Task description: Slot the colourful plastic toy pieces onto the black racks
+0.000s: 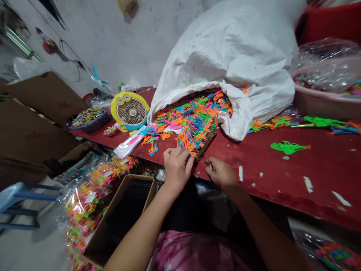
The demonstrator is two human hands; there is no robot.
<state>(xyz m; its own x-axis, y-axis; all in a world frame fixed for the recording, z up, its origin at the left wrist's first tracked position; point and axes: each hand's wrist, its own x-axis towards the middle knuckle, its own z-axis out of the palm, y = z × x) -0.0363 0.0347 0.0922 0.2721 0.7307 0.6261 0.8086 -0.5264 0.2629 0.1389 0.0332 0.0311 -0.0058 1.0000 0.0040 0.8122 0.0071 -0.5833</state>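
Black strip (208, 146) partly under bright pieces (186, 138)

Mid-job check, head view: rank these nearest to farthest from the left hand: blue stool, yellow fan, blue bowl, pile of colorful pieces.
From the left hand:
1. Pile of colorful pieces: just beyond it.
2. Yellow fan: left, on the table.
3. Blue bowl: farther left, past the fan.
4. Blue stool: far left, off the table.
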